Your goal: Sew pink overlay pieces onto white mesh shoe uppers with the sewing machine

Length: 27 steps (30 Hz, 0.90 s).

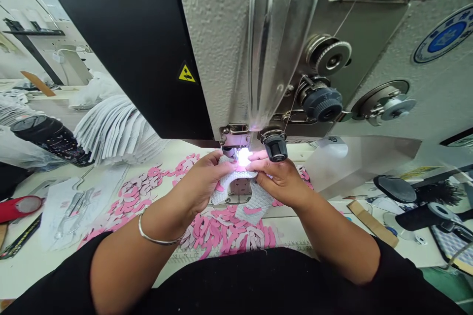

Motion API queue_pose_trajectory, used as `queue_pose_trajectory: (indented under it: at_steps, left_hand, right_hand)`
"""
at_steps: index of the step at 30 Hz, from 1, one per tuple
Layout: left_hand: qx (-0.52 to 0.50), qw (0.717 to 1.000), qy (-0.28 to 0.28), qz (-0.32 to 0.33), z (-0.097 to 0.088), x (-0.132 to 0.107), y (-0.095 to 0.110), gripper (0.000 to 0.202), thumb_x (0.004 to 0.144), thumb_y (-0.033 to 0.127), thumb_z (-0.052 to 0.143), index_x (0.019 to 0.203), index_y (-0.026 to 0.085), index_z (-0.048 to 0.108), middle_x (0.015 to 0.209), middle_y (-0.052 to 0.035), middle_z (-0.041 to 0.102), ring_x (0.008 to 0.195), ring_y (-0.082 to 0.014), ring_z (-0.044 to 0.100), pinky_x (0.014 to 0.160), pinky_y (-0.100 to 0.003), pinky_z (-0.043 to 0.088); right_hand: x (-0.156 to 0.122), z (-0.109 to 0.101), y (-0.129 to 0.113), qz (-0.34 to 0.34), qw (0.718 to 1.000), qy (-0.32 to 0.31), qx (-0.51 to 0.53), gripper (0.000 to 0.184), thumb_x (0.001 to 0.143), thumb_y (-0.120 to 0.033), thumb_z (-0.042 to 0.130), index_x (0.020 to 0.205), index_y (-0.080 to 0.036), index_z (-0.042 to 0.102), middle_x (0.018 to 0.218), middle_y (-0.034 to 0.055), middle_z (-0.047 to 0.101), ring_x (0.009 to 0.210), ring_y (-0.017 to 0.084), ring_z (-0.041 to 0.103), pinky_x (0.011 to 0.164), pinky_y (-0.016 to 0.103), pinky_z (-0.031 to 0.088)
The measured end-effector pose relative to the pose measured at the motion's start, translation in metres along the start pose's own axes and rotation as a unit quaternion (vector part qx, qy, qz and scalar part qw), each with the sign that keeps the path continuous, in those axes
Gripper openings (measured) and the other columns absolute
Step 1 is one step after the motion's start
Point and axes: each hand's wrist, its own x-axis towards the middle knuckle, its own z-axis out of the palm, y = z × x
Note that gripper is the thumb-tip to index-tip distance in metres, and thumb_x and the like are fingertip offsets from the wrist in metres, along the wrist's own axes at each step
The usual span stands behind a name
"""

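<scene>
A curved white textured fabric piece (254, 202) lies under the needle area of the sewing machine (221, 49), lit by a bright lamp. My left hand (201, 179) grips its left side, thumb and fingers closed near the needle. On the other side, my right hand (283, 179) pinches the fabric's right part, fingertips close to the light. A small pink curved piece (252, 210) rests on the fabric's lower end. Glare and my fingers hide the exact stitching spot. Many pink and pale curved pieces (225, 231) are heaped on the table just in front of the fabric.
A fanned stack of white fabric pieces (111, 130) stands at the left beside a dark patterned bottle (48, 135). A red tape measure (22, 209) lies at far left. A measuring strip (295, 246) runs along the table's front. At right are a cardboard strip (373, 224) and black-handled tools (424, 216).
</scene>
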Motion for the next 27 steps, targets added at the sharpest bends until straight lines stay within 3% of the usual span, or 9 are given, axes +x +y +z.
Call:
queue_pose_trajectory:
  at_steps: [8,19,27]
  left_hand:
    - [-0.016,1.000,0.004,0.005,0.002,-0.001,-0.001,0.022,0.069,0.024,0.080,0.086,0.021,0.066,0.076,0.0003,0.068,0.066,-0.0151,0.067,0.060,-0.027,0.056]
    - [-0.056,0.998,-0.015,-0.002,0.001,-0.004,-0.005,0.024,0.070,0.023,0.081,0.089,0.019,0.067,0.081,-0.0028,0.070,0.072,-0.0163,0.070,0.064,-0.027,0.058]
    - [-0.049,0.998,0.001,0.032,0.003,-0.002,-0.008,0.021,0.069,0.023,0.082,0.085,0.019,0.067,0.079,-0.0012,0.068,0.072,-0.0167,0.069,0.065,-0.029,0.058]
  right_hand:
    - [-0.001,0.002,0.003,0.007,1.000,0.006,0.014,0.026,0.088,-0.011,0.058,0.101,-0.030,0.070,0.103,0.0018,0.069,0.099,0.020,0.063,0.093,0.044,0.050]
    - [-0.002,0.002,0.005,0.027,0.999,0.003,0.047,0.023,0.090,-0.015,0.060,0.102,-0.031,0.070,0.109,0.0015,0.070,0.104,0.020,0.065,0.096,0.044,0.050]
    - [-0.002,0.003,0.013,0.038,0.997,0.005,0.070,0.024,0.088,-0.016,0.058,0.102,-0.032,0.069,0.109,0.0008,0.070,0.106,0.020,0.065,0.096,0.043,0.051]
